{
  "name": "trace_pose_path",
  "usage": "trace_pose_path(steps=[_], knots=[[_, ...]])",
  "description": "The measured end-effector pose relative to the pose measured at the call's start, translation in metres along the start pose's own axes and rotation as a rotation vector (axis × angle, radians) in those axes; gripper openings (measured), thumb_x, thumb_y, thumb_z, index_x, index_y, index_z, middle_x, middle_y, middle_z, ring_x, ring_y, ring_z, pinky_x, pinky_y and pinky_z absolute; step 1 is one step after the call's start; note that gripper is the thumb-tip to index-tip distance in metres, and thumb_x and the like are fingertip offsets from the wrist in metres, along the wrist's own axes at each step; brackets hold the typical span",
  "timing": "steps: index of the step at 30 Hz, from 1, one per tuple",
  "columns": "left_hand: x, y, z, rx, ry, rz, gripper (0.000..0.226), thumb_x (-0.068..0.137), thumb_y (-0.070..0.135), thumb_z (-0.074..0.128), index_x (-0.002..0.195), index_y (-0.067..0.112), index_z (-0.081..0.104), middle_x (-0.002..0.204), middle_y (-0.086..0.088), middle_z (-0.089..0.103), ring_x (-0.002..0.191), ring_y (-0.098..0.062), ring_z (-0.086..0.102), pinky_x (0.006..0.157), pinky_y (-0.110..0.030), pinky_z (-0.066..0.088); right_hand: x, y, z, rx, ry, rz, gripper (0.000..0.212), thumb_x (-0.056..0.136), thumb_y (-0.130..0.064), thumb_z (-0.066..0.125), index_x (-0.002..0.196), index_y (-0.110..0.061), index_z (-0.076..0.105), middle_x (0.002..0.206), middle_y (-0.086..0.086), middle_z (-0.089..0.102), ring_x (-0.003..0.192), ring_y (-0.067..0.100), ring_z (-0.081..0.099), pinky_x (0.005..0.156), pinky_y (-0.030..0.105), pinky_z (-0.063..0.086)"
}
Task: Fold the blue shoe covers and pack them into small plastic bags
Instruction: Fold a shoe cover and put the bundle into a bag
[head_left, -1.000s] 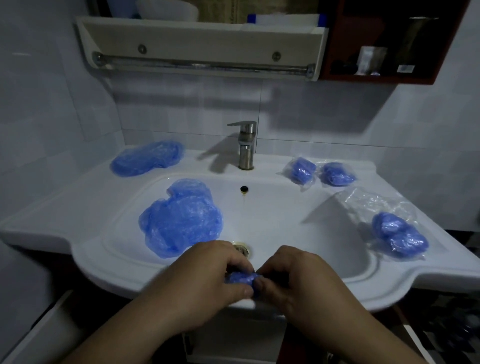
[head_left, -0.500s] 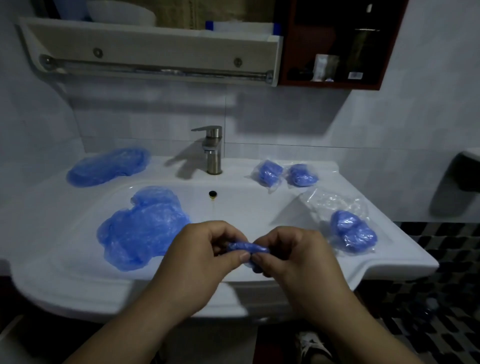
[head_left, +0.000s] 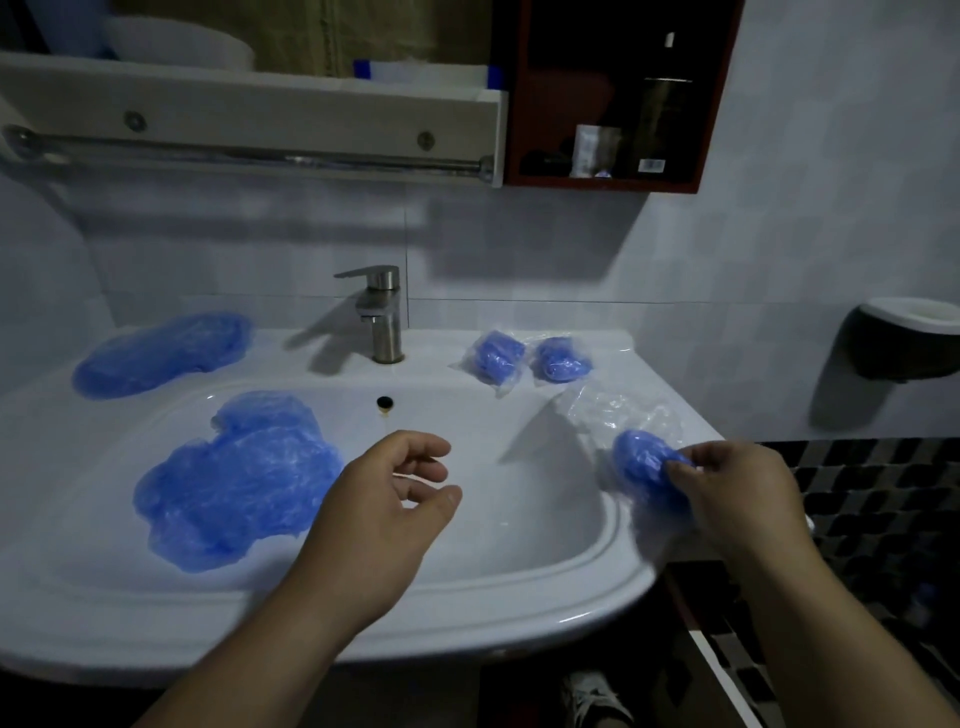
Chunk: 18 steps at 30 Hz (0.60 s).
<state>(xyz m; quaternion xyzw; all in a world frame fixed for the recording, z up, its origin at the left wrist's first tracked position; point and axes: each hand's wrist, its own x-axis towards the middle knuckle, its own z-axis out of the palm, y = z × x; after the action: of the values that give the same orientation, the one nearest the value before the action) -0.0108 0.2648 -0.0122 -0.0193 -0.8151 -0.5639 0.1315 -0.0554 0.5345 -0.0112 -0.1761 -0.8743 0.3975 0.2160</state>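
My right hand (head_left: 737, 493) pinches a small folded blue shoe cover (head_left: 641, 462) at the sink's right rim, against a crumpled clear plastic bag (head_left: 618, 410). Whether the blue bundle lies inside the bag or on it, I cannot tell. My left hand (head_left: 384, 509) hovers over the basin with loosely curled fingers and holds nothing. A heap of unfolded blue shoe covers (head_left: 239, 478) lies in the basin's left half. More unfolded covers (head_left: 161, 353) rest on the back left ledge. Two packed bags (head_left: 498, 356) (head_left: 561, 358) sit behind, right of the faucet.
The white sink (head_left: 571, 587) has a steel faucet (head_left: 382, 317) at the back centre. A shelf with a towel rail (head_left: 249, 156) and a dark red cabinet (head_left: 608, 104) hang above. A wall-mounted holder (head_left: 904, 338) sticks out at the right.
My hands have parted. The right hand carried the folded cover right to the clear bag, and the left hand let go and now hangs free over the basin. The view shifted right.
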Motion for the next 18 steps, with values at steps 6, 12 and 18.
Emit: trace_pose_path(steps=[6, 12, 18], knots=[[0.000, -0.002, -0.004, 0.039, -0.007, -0.034, 0.022, 0.086, 0.018, 0.073, 0.102, 0.032, 0.066, 0.096, 0.009, 0.070, 0.079, -0.003, 0.066, 0.063, -0.012, 0.051, -0.021, -0.018, -0.004, 0.104, -0.046, -0.064, 0.007, 0.084, -0.015, 0.071, 0.079, -0.014, 0.076, 0.058, -0.004, 0.068, 0.057, 0.011, 0.062, 0.055, 0.024, 0.045], [-0.004, 0.001, -0.007, -0.251, -0.186, -0.239, 0.027, 0.098, 0.036, 0.054, 0.102, 0.017, 0.072, 0.098, -0.001, 0.076, 0.090, -0.014, 0.074, 0.087, -0.036, 0.060, -0.089, -0.069, 0.019, 0.445, -0.286, -0.235, 0.009, 0.080, -0.004, 0.074, 0.079, -0.013, 0.076, 0.064, -0.007, 0.073, 0.054, -0.005, 0.061, 0.052, 0.004, 0.041], [-0.001, -0.002, -0.021, -0.354, 0.003, -0.201, 0.018, 0.098, 0.023, 0.057, 0.099, 0.010, 0.070, 0.090, -0.009, 0.077, 0.083, -0.021, 0.075, 0.068, -0.030, 0.060, -0.119, -0.085, 0.062, 0.376, -0.299, -0.363, 0.014, 0.077, -0.015, 0.078, 0.075, -0.027, 0.071, 0.091, -0.014, 0.067, 0.085, -0.002, 0.063, 0.077, 0.015, 0.049]])
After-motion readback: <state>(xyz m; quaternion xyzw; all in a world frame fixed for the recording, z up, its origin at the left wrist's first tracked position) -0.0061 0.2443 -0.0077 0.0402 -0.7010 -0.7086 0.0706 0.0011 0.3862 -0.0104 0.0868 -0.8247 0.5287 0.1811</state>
